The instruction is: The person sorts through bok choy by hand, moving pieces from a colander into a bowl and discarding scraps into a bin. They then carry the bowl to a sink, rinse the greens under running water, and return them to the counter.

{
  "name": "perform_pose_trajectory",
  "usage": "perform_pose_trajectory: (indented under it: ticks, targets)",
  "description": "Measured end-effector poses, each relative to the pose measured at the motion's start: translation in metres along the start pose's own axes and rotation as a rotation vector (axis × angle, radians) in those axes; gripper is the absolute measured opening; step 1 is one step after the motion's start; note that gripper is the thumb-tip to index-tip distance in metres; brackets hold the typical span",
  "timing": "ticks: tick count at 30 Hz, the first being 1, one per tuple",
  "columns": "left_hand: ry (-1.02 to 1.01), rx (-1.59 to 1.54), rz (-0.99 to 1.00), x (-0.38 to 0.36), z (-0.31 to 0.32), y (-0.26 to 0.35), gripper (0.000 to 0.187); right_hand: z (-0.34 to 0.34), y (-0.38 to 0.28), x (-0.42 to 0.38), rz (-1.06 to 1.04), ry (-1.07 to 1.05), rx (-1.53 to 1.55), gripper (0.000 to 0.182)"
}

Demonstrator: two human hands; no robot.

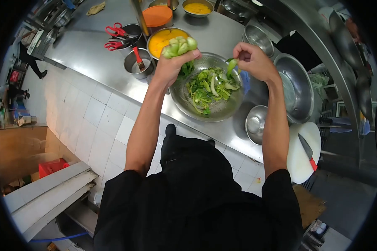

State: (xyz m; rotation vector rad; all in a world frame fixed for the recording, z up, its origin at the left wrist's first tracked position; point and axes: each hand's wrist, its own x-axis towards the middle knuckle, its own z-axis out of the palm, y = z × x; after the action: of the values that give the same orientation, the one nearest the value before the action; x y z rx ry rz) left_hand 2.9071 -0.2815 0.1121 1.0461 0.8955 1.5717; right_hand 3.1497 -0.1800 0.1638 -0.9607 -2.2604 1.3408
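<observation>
My left hand [171, 69] is closed around a bunch of bok choy [180, 47], pale stem ends up and dark leaves hanging below. Between the pinched fingers of my right hand [255, 60] is a single bok choy leaf [231, 67], its green tip pointing down. Both hands are above the rim of a perforated metal colander [180, 98] on the steel counter. Loose green leaves and pale stems [211, 88] lie inside it. Just beyond my left hand stands a bowl of yellow liquid [157, 42], partly covered by the bok choy.
A knife [306, 146] lies on a round white cutting board [296, 165] at the right. Near it are a small metal bowl [255, 125] and a large basin [303, 79]. Red-handled scissors [115, 31] and a brush [138, 58] stand in pots at the left. A person [29, 60] is far left.
</observation>
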Motion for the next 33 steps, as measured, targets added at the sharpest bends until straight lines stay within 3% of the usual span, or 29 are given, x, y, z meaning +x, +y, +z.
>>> perform_pose_trajectory:
  ticks: [5, 11, 15, 19, 22, 24, 27, 29, 33]
  targets:
    - [-0.152, -0.074, -0.109, 0.011, 0.024, -0.012, 0.027, 0.011, -0.012, -0.003, -0.057, -0.069, 0.055, 0.018]
    - [-0.116, -0.058, -0.254, 0.002, 0.019, -0.013, 0.033, 0.021, -0.027, 0.011, -0.141, -0.12, 0.093, 0.023]
    - [-0.143, -0.011, -0.187, 0.001, 0.012, -0.014, 0.036, 0.036, -0.039, 0.022, -0.115, -0.087, 0.058, 0.018]
    - [0.009, -0.125, -0.177, 0.0, 0.005, -0.017, 0.035, 0.044, -0.035, 0.032, -0.069, 0.002, 0.285, 0.015]
    - [0.096, -0.172, -0.166, -0.005, 0.006, -0.011, 0.034, 0.05, -0.028, 0.03, 0.054, 0.058, 0.243, 0.022]
    - [0.12, -0.184, -0.169, -0.006, 0.003, -0.012, 0.033, 0.065, -0.018, 0.034, -0.009, 0.05, 0.112, 0.021]
    - [0.103, -0.075, -0.031, -0.008, 0.0, -0.02, 0.033, 0.065, -0.025, 0.033, -0.031, 0.038, -0.057, 0.022]
    - [0.146, 0.393, 0.036, -0.013, 0.003, -0.011, 0.033, 0.06, -0.03, 0.032, 0.005, 0.028, -0.098, 0.021]
    - [0.106, 0.631, 0.186, -0.016, -0.001, -0.02, 0.031, 0.053, -0.023, 0.033, 0.076, -0.088, 0.167, 0.017]
